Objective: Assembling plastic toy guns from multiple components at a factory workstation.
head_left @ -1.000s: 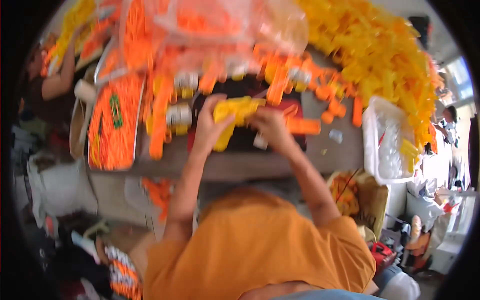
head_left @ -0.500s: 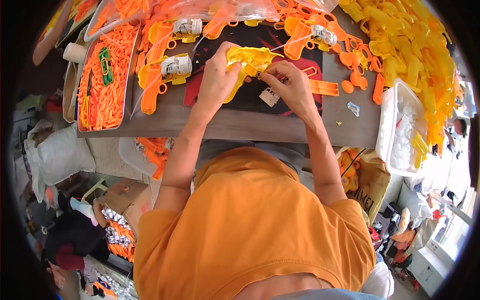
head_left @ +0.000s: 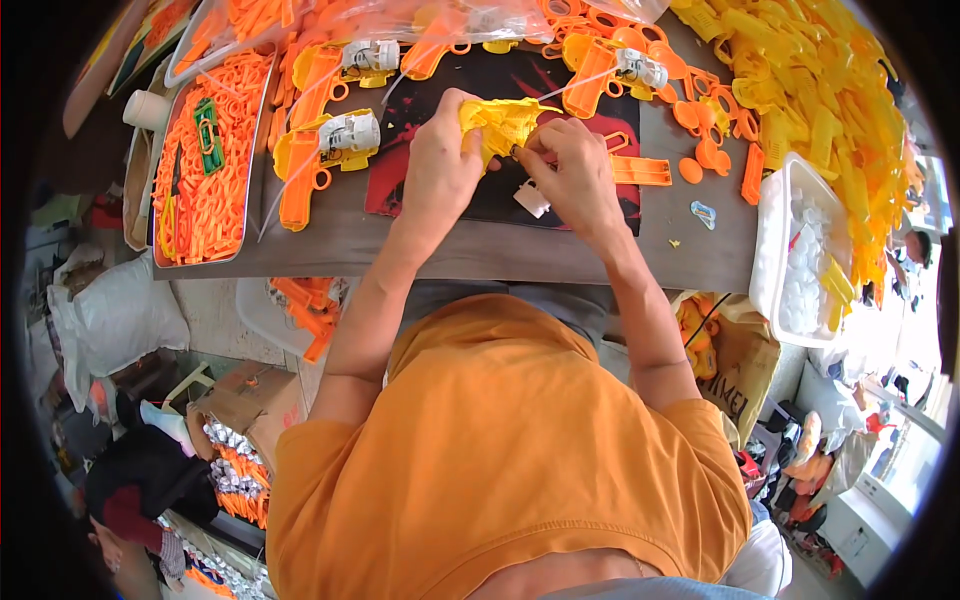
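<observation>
A yellow plastic toy shell (head_left: 500, 118) is held above the dark, red-patterned mat (head_left: 408, 100). My left hand (head_left: 440, 165) is closed around its left side, thumb on the front. My right hand (head_left: 576, 172) is at its right edge, thumb and forefinger pinched together on a small dark piece, too small to name. Just below the right fingers is a white plastic part (head_left: 532, 200); whether it hangs from something or lies on the mat I cannot tell. Beside the right hand lies an orange grip piece (head_left: 641, 171).
Half-assembled orange-and-yellow toy guns (head_left: 347, 133) stand left and beyond. A tray (head_left: 250, 200) of small orange parts is at left. Orange discs (head_left: 690, 170), a yellow shell pile (head_left: 830, 100) and a white bin (head_left: 768, 260) of clear pieces are at right. Another person (head_left: 140, 480) is lower left.
The yellow shell has turned slightly in my hands and my right hand has shifted a little left. The white part below it has tilted. The left hand keeps its hold.
</observation>
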Demonstrator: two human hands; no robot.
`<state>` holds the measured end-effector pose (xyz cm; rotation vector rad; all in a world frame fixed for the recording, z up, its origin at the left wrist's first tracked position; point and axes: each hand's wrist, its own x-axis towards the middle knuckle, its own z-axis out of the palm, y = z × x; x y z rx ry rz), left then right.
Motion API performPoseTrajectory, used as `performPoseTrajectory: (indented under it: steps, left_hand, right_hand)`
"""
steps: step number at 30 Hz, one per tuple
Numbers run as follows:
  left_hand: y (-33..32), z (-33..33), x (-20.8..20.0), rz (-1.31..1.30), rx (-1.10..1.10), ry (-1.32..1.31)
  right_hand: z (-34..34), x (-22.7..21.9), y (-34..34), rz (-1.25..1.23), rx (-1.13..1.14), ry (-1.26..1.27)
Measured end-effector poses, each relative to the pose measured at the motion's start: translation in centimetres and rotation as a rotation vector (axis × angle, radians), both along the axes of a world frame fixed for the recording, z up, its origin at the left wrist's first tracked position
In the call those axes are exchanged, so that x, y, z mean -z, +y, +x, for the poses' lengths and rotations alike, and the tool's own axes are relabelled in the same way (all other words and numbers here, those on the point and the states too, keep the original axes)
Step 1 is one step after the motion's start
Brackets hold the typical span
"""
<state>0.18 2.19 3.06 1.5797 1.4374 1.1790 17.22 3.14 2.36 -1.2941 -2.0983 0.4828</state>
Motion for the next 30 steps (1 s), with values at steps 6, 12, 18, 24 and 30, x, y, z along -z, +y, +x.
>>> performPoseTrajectory:
  steps: [6,12,18,24,30]
  left_hand:
    - [-0.9,0.4,0.1,0.047,-0.02,0.051]
    - [-0.7,-0.3,1.0,0.043,-0.028,-0.033]
    - [0.7,-3.2,2.9,-0.082,-0.053,0.041]
    - [-0.6,-1.0,3.3,0.417,-0.189,0.478]
    - [0.3,-1.7,3.6,0.41,-0.098,0.508]
  right_hand:
    - [0.5,-0.1,0.2,-0.405,0.016,0.22]
    - [0.4,-0.7,1.5,-0.34,-0.004,0.115]
    - [-1.5,-0.8,2.1,-0.288,-0.016,-0.08]
    - [-2.1,-0.6,2.0,-0.012,0.002,0.028]
    - [8.0,-3.2,-1.8,-0.013,0.295,-0.312]
